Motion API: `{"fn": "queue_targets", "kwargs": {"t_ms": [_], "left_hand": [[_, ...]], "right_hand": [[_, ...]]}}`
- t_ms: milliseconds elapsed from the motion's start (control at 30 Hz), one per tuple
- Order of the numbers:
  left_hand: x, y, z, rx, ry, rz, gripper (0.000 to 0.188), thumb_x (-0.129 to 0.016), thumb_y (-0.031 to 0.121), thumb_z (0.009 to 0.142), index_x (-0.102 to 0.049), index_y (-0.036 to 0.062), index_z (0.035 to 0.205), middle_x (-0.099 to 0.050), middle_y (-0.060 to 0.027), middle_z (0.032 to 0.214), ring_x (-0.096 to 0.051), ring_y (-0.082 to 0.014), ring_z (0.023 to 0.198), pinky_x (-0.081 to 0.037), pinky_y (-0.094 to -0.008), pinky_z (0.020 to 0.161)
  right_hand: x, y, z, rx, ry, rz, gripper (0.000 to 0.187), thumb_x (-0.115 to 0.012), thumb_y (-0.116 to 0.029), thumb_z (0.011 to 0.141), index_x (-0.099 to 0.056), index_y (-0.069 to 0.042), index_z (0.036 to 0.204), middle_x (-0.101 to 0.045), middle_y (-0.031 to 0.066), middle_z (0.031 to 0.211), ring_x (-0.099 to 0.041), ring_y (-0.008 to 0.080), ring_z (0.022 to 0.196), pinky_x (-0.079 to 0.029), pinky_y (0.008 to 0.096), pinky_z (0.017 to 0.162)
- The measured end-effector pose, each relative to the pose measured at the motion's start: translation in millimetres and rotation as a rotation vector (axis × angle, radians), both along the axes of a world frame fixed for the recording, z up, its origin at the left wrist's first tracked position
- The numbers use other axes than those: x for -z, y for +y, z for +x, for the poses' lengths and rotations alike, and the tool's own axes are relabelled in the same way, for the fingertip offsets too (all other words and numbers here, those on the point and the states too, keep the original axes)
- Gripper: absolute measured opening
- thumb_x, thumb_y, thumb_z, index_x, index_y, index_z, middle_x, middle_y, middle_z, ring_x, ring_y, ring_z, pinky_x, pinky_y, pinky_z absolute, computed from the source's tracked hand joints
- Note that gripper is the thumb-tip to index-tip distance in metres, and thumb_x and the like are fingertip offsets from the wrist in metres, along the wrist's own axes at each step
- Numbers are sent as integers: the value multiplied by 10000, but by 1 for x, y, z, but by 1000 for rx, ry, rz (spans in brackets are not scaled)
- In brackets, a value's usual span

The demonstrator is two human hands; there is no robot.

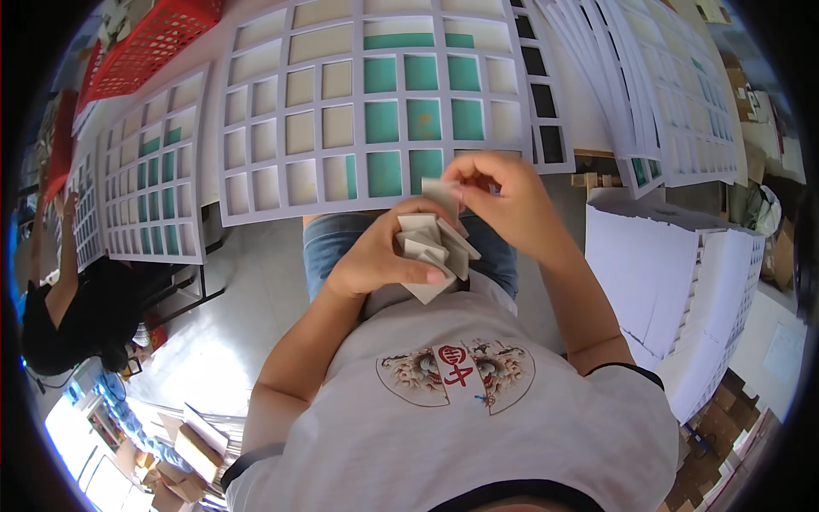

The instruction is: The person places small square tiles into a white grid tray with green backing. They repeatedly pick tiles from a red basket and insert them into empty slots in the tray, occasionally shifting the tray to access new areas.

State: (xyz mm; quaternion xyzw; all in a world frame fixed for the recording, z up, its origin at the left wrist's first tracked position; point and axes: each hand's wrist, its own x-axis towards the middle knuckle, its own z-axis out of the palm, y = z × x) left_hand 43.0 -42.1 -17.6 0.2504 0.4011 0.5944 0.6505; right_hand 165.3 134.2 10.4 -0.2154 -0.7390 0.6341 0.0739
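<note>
My left hand (375,253) is closed round a loose stack of small off-white square tiles (424,243), held in front of my lap. Between the thumb and fingers of my right hand (499,192) is a single off-white tile (439,189), just beyond the stack and close to the near edge of a white grid frame (294,210). That frame lies on the table before me. Its square openings show cream in some places and green in others; one green opening has a brownish mark.
More grid frames stand on the table, one at left (200,162) and others at right (695,102). A red plastic basket (145,51) sits at the far left. Another person (81,311) works at the left. White stacked panels (644,273) stand to my right.
</note>
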Motion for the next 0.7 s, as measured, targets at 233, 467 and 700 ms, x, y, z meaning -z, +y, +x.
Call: {"fn": "queue_targets", "kwargs": {"t_ms": [233, 467, 700], "left_hand": [[13, -30, 0, -143, 1, -69, 645, -880, 159, 603, -589, 35, 1165, -507, -128, 1345, -561, -216, 1126, -447, -343, 964], [13, -27, 3, -203, -61, -52, 745, -849, 244, 614, -535, -27, 1234, -535, -187, 1304, -584, -267, 1124, -461, -381, 969], [3, -35, -4, -302, -224, -63, 735, -843, 188, 680, -509, -4, 1306, -633, -98, 1156, -621, -168, 1028, -508, -301, 894]], "right_hand": [[30, 0, -29, 75, 95, 328, 108, -622, 28, 833, -616, -8, 935, -641, 89, 831, -619, 213, 739, -482, 336, 651], [33, -5, -24, -61, 177, 827, 182, -648, 27, 800, -650, -12, 978, -602, 130, 967, -595, 304, 834, -480, 371, 710], [-17, -22, -5, -186, 252, 205, 180, -686, -20, 837, -670, 17, 1013, -620, 136, 1025, -624, 250, 882, -494, 334, 721]]}}
